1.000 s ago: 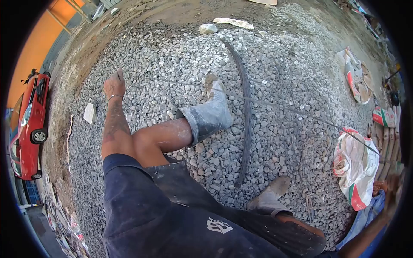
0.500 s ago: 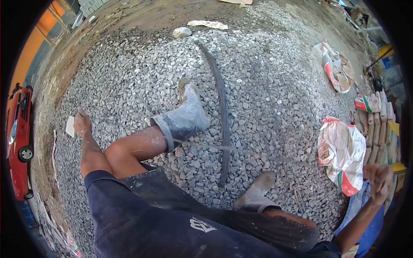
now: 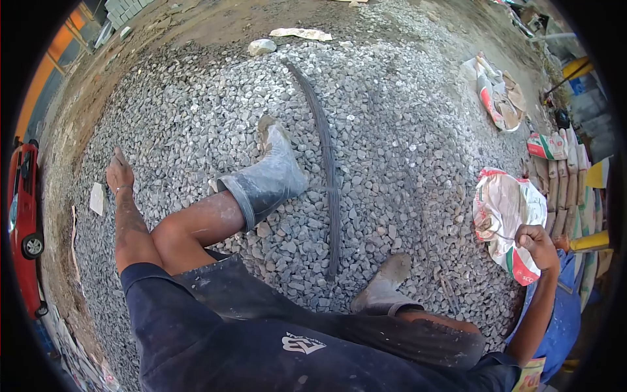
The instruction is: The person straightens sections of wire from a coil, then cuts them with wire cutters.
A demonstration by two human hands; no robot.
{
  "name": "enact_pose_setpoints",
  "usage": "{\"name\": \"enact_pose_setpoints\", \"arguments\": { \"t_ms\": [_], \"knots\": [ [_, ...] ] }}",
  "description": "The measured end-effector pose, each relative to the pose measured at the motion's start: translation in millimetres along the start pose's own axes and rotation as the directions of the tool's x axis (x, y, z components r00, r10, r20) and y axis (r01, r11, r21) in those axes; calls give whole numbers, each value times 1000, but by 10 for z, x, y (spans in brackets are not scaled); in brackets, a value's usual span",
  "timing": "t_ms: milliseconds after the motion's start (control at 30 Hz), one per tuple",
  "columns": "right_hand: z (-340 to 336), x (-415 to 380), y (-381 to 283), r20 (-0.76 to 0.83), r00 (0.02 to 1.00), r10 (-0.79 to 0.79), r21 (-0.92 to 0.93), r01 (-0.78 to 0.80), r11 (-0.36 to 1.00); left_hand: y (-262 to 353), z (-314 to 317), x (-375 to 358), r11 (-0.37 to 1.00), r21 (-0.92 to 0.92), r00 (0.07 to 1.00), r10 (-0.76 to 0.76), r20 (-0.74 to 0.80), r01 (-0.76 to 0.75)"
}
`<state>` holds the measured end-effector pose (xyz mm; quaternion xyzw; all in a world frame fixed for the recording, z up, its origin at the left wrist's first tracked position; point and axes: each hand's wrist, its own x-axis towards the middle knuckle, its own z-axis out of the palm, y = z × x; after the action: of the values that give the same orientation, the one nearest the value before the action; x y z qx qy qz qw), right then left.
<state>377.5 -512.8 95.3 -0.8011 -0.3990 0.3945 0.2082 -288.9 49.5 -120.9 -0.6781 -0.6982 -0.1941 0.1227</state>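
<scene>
I stand on a bed of grey gravel (image 3: 405, 144) in dusty rubber boots, one (image 3: 268, 178) stepped forward, the other (image 3: 385, 293) close under me. My left hand (image 3: 119, 172) is stretched out low at the left with its fingers pinched together. At the right my right hand (image 3: 537, 243) is a closed fist beside a white sack (image 3: 506, 212). A thin wire runs between the hands, showing only faintly near the forward boot (image 3: 317, 190). A long dark bundle of rods (image 3: 330, 176) lies curved on the stones between my feet.
A torn sack (image 3: 496, 91) lies at the far right, with stacked bags (image 3: 575, 186) and a yellow object (image 3: 588, 242) beyond the white sack. A red car (image 3: 23, 222) stands at the left edge. A large stone (image 3: 261, 46) and paper scraps (image 3: 96, 198) lie on the gravel.
My left hand has dropped lower and swung out to the left. My right hand has come into view as a fist by the white sack. The wire, plainly stretched before, is now barely visible.
</scene>
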Motion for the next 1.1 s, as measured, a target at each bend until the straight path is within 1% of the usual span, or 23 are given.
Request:
{"name": "enact_pose_setpoints", "arguments": {
  "t_ms": [67,133,200,233,300,333,400,433,467,500,567,600,633,700,733,767,800,867,933,1000,1033,1067,1100],
  "knots": [
    [1,-65,21,-28,999,-36,159,40,986,102,-89,1,993,38,991,-110,71,108],
    [0,-61,186,-52,996,-67,228,77,971,291,-210,2,994,-13,993,-104,57,105],
    [29,-52,346,-138,987,-77,398,127,909,429,-215,126,989,-5,985,-150,80,151],
    [39,-43,455,-140,987,-80,397,130,908,466,-153,198,992,-118,996,-60,-66,52],
    [75,-25,684,-265,953,-143,605,280,745,633,-224,356,980,-190,993,-80,-83,63],
    [133,-29,774,-264,953,-145,604,281,746,758,-315,399,963,-260,990,-97,-97,69],
    [303,-28,986,-430,900,-64,741,393,545,906,-392,485,947,-315,981,-119,-152,66],
    [435,-7,1175,-487,867,-103,782,485,391,965,-403,469,927,-370,970,-140,-198,58],
    [614,9,1370,-551,834,-15,781,522,342,1020,-414,426,926,-372,970,-142,-197,60],
    [803,17,1574,-506,858,83,822,451,347,1076,-434,401,929,-369,980,-94,-176,23],
    [1300,97,1880,-389,835,390,743,33,669,1102,-395,354,928,-371,994,-10,-105,-30],
    [1542,137,1953,-298,852,431,736,-83,672,1101,-386,343,928,-372,995,2,-101,-40],
    [1792,166,2105,-277,850,449,817,-38,576,1098,-376,323,916,-396,998,42,-50,-59],
    [2111,153,2057,-275,768,578,646,-298,703,1097,-362,273,845,-532,995,88,50,-48],
    [2188,144,2228,-277,759,589,650,-304,697,1106,-390,251,842,-537,993,99,57,-53],
    [2272,122,2418,-401,817,415,315,-302,900,1114,-425,231,825,-563,988,117,98,-42],
    [2330,75,2580,-441,874,207,-69,-263,962,1122,-437,225,809,-588,981,135,138,-29],
    [2338,19,2718,-468,858,210,-112,-294,949,1135,-410,237,800,-599,973,165,160,-37],
    [2262,-26,2675,-488,847,209,-161,-323,932,1191,-482,207,730,-677,968,226,112,-92],
    [2119,-71,2427,-420,819,392,-138,-484,864,1272,-677,199,691,-710,946,301,118,-131],
    [2101,-86,2191,-458,788,411,-239,-555,797,1437,-925,69,648,-736,938,343,50,-198],
    [2025,-77,2155,-454,788,415,-239,-557,796,1615,-1168,-105,601,-754,924,383,-18,-264],
    [1951,-72,2166,-379,885,271,-499,-443,745,1813,-1412,-337,581,-769,930,364,-48,-267]
  ]
}}
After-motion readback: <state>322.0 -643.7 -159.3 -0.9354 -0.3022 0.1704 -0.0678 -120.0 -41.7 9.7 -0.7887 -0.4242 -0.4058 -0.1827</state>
